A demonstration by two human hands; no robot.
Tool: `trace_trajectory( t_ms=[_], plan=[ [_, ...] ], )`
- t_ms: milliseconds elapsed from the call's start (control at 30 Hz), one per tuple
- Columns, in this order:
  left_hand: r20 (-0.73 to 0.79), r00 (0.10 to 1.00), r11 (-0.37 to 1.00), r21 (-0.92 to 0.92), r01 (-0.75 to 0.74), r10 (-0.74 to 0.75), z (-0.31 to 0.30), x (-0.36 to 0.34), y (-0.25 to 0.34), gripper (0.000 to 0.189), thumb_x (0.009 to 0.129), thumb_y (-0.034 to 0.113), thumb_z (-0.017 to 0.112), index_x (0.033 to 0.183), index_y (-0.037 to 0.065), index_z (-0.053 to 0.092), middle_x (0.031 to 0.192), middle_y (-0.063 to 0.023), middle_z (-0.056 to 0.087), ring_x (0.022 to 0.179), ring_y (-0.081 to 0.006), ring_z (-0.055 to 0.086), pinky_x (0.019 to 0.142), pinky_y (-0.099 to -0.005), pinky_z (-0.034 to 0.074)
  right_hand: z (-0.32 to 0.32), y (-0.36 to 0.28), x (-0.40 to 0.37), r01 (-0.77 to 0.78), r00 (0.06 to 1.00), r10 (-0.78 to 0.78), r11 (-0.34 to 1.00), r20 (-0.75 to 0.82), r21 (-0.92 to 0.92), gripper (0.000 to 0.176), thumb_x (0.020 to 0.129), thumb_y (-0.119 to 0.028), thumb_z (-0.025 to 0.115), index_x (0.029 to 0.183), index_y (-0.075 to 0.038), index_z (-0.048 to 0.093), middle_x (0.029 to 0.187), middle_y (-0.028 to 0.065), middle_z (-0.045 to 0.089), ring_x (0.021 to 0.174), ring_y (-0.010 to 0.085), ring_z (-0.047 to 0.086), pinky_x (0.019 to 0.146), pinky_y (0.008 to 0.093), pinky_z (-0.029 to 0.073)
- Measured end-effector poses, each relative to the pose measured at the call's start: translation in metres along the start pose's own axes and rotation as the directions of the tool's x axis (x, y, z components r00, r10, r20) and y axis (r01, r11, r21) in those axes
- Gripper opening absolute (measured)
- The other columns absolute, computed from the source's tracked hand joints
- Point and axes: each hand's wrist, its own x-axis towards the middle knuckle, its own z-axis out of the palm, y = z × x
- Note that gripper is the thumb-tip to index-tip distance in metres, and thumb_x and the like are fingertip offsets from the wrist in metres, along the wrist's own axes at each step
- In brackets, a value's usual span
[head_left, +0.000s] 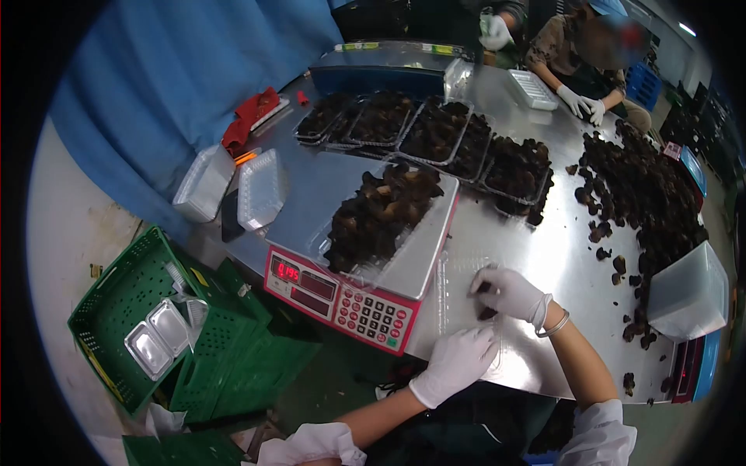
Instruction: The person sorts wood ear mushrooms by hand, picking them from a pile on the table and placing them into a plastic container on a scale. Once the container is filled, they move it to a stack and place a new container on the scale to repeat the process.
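My left hand (457, 363), in a white glove, has its fingers together on the near rim of a clear plastic tray (443, 299) lying on the metal table. Over that tray my right hand (509, 295), also gloved, is curled with the fingertips closed on a dark mushroom piece (485, 287). Another dark piece (487, 314) shows just below the right fingers. Left of my hands stands a red and white digital scale (334, 304), its display reading 0.195. On it sits a clear tray heaped with dark brown mushrooms (385, 210).
Filled mushroom trays (435, 132) are stacked behind the scale. A loose mushroom pile (637, 182) spreads at right, near stacked empty trays (690, 291). Green crates (214, 342) stand at lower left. A co-worker's gloved hands (583, 105) are across the table; another person's hand (495, 33) is beyond.
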Motion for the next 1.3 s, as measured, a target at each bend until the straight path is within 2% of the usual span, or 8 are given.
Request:
trace_trajectory(
  t_ms=[233, 400, 567, 700, 767, 833, 900, 1300],
  plan=[
    [0.005, 0.985, 0.985, 0.002, -0.172, 0.172, 0.008, -0.023, -0.018, 0.024, 0.087, 0.026, 0.069, 0.103, 0.008, 0.064, 0.105, -0.0082, 0.063, 0.106, -0.0291, 0.059, 0.092, -0.0432, 0.049, -0.048, -0.083, 0.045, -0.02, 0.997, -0.007, 0.94, -0.078, -0.341, 0.013, 0.092, -0.013, 0.062, 0.1, -0.005, 0.069, 0.093, 0.016, 0.069, 0.085, 0.0334, 0.069, 0.079, 0.0401, 0.055],
    [0.004, 0.955, 0.952, -0.069, -0.297, 0.298, 0.006, -0.018, -0.037, 0.024, 0.088, 0.022, 0.069, 0.105, 0.007, 0.063, 0.108, -0.0077, 0.062, 0.11, -0.0299, 0.057, 0.095, -0.0433, 0.048, -0.036, -0.133, 0.127, 0.431, 0.801, -0.536, 0.826, -0.267, -0.364, 0.04, 0.082, -0.009, 0.071, 0.123, -0.011, 0.067, 0.104, 0.0098, 0.067, 0.098, 0.0271, 0.063, 0.083, 0.0355, 0.053],
    [-0.102, 0.834, 0.831, -0.084, -0.55, 0.542, -0.043, -0.019, -0.028, 0.027, 0.083, 0.016, 0.074, 0.107, 0.003, 0.069, 0.105, -0.0091, 0.067, 0.098, -0.0269, 0.065, 0.081, -0.0372, 0.055, -0.028, -0.138, 0.17, 0.531, 0.832, -0.535, 0.69, 0.147, -0.492, 0.051, 0.084, -0.01, 0.069, 0.134, -0.018, 0.063, 0.119, 0.0081, 0.065, 0.117, 0.0335, 0.055, 0.1, 0.0438, 0.048],
    [-0.371, 0.857, 0.931, 0.081, -0.355, 0.359, -0.132, -0.022, -0.03, 0.026, 0.073, 0.013, 0.075, 0.098, 0.011, 0.075, 0.081, 0.0005, 0.07, 0.062, -0.0208, 0.065, 0.059, -0.0345, 0.055, -0.03, -0.125, 0.173, 0.53, 0.844, -0.51, 0.742, 0.166, -0.411, 0.038, 0.086, -0.012, 0.067, 0.123, -0.016, 0.066, 0.125, 0.0071, 0.062, 0.114, 0.0316, 0.055, 0.097, 0.0434, 0.05],
    [-0.633, 0.741, 0.974, 0.181, -0.14, 0.224, -0.165, 0.003, -0.039, 0.04, 0.073, 0.004, 0.073, 0.113, 0.004, 0.069, 0.101, -0.0112, 0.071, 0.09, -0.0306, 0.068, 0.08, -0.0389, 0.056, -0.03, -0.129, 0.17, 0.49, 0.868, -0.473, 0.77, 0.149, -0.408, 0.035, 0.086, -0.012, 0.067, 0.121, -0.016, 0.066, 0.124, 0.0072, 0.062, 0.116, 0.0314, 0.055, 0.097, 0.0434, 0.05],
    [-0.609, 0.793, 0.987, 0.133, 0.093, 0.008, -0.184, 0.024, -0.055, 0.067, 0.075, 0.006, 0.081, 0.137, 0.002, 0.056, 0.133, -0.0187, 0.054, 0.12, -0.0354, 0.056, 0.102, -0.0423, 0.047, -0.028, -0.13, 0.168, 0.452, 0.888, -0.441, 0.795, 0.126, -0.405, 0.033, 0.086, -0.013, 0.068, 0.119, -0.016, 0.066, 0.124, 0.0073, 0.062, 0.118, 0.0312, 0.055, 0.097, 0.0433, 0.051],
    [-0.58, 0.81, 0.945, 0.208, 0.253, -0.089, -0.19, 0.036, -0.069, 0.069, 0.077, 0.012, 0.081, 0.139, 0.002, 0.053, 0.133, -0.017, 0.054, 0.123, -0.0351, 0.053, 0.103, -0.043, 0.046, -0.023, -0.132, 0.168, 0.477, 0.872, -0.484, 0.812, 0.07, -0.336, 0.036, 0.083, -0.008, 0.07, 0.119, -0.013, 0.069, 0.125, 0.0087, 0.063, 0.119, 0.0313, 0.058, 0.102, 0.0403, 0.049],
    [-0.594, 0.788, 0.985, -0.042, 0.17, -0.161, -0.196, 0.058, -0.064, 0.035, 0.081, -0.008, 0.068, 0.115, 0.002, 0.067, 0.103, -0.0076, 0.068, 0.081, -0.0157, 0.064, 0.078, -0.0298, 0.053, -0.023, -0.139, 0.152, 0.576, 0.81, -0.581, 0.814, -0.085, -0.077, 0.027, 0.081, 0.003, 0.065, 0.106, -0.007, 0.071, 0.107, 0.0105, 0.067, 0.107, 0.03, 0.061, 0.093, 0.0383, 0.052]
  ],
)
